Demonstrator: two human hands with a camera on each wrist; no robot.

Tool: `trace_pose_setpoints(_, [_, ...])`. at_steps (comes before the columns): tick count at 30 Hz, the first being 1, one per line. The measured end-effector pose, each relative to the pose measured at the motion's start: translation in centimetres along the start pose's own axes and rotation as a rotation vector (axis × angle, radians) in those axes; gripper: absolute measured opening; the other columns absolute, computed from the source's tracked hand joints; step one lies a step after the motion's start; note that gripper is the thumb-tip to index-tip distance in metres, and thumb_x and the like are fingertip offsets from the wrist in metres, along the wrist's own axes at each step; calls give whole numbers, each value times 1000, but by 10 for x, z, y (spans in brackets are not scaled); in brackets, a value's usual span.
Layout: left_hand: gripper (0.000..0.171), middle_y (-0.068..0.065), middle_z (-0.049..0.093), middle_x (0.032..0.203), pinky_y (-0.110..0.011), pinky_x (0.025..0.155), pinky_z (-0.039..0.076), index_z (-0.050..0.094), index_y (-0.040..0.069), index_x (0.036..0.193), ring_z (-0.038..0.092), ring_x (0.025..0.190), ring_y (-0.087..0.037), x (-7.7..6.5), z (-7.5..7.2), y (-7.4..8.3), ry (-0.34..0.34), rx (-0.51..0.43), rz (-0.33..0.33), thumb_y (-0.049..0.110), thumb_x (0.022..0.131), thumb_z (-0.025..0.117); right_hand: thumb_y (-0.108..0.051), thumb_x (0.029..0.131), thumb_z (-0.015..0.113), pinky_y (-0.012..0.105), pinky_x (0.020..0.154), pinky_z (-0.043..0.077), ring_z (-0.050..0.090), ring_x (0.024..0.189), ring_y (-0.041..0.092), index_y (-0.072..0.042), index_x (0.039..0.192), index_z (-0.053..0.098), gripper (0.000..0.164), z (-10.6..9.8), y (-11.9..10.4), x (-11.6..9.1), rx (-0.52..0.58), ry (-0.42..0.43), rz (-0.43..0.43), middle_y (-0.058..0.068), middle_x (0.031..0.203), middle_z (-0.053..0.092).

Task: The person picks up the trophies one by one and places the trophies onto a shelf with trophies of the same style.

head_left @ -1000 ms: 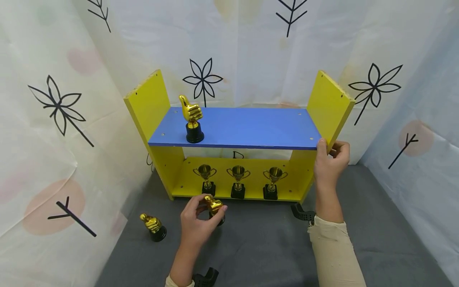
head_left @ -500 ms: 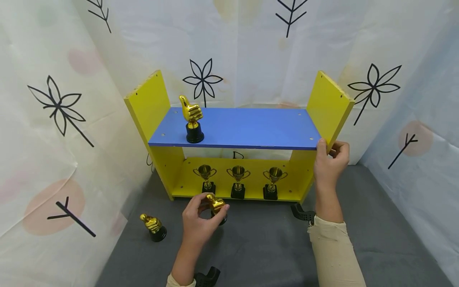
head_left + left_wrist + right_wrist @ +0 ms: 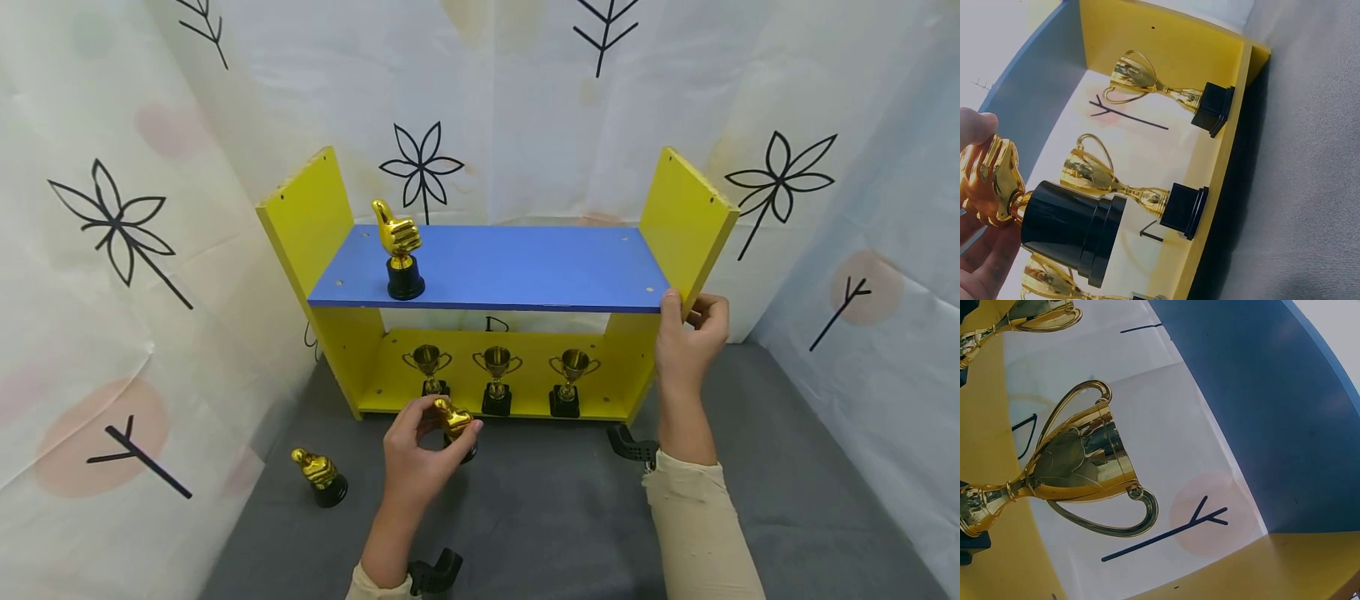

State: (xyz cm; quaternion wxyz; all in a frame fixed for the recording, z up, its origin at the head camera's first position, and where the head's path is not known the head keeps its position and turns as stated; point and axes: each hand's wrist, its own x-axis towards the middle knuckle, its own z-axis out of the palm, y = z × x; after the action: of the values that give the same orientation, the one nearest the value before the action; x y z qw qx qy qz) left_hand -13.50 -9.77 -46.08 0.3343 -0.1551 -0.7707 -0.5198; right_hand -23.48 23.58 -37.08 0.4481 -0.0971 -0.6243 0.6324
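Observation:
My left hand [image 3: 414, 467] holds a gold thumbs-up trophy [image 3: 453, 417] by its golden top, in front of the shelf's lower level. In the left wrist view the trophy's black base [image 3: 1066, 228] points away from the fingers. At the shelf's right side, my right hand [image 3: 686, 348] grips the yellow side panel [image 3: 686, 225], its thumb at the end of the blue board [image 3: 525, 271]. A second thumbs-up trophy [image 3: 405, 250] stands at the left on the blue board. Another thumbs-up trophy [image 3: 318, 477] is on the grey surface to the left.
Three gold trophy cups with black bases stand in a row on the yellow lower board [image 3: 532, 406]: a left cup [image 3: 427, 360], a middle cup [image 3: 497, 363] and a right cup [image 3: 574, 367]. Patterned white cloth [image 3: 540, 108] surrounds the shelf on the grey surface [image 3: 555, 517].
My left hand has moved slightly up and to the right with the trophy, closer to the shelf. The right hand keeps its grip on the side panel.

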Motion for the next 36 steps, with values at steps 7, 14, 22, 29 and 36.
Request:
trace_pose_setpoints(7, [47,-5,71,108,-25,81,64,71,9,116,74,94,-19,3,2,2,-4,-7,9,13,77,97,-30,98,72,29,75,44,54,88,13,-23,95,57,17,-1,2,1,11,3,-15,-11,96,57])
trace_pose_setpoints(14, [48,-10,71,106,-24,79,63,72,8,117,74,90,-23,8,4,4,3,-23,46,12,77,97,-29,98,72,28,74,44,54,88,13,-23,93,57,17,-1,2,0,11,10,-8,-10,95,57])
trace_pose_setpoints(22, [45,-10,71,104,-20,79,61,71,7,115,73,89,-23,16,6,7,-1,-57,68,12,78,96,-31,97,72,28,75,45,54,90,14,-22,95,58,17,0,0,0,-3,15,12,-10,97,58])
trace_pose_setpoints(29, [45,-10,71,103,-24,78,63,71,3,113,73,88,-24,21,7,12,1,-63,77,12,77,97,-26,98,71,28,75,43,53,87,11,-26,92,55,17,1,-6,-3,11,19,13,-10,94,56])
trace_pose_setpoints(36, [45,-9,71,103,-24,80,63,72,6,113,73,88,-24,24,8,15,0,-79,77,13,77,97,-20,98,69,27,74,41,51,85,10,-27,89,52,20,3,-33,-15,26,14,11,-10,92,54])
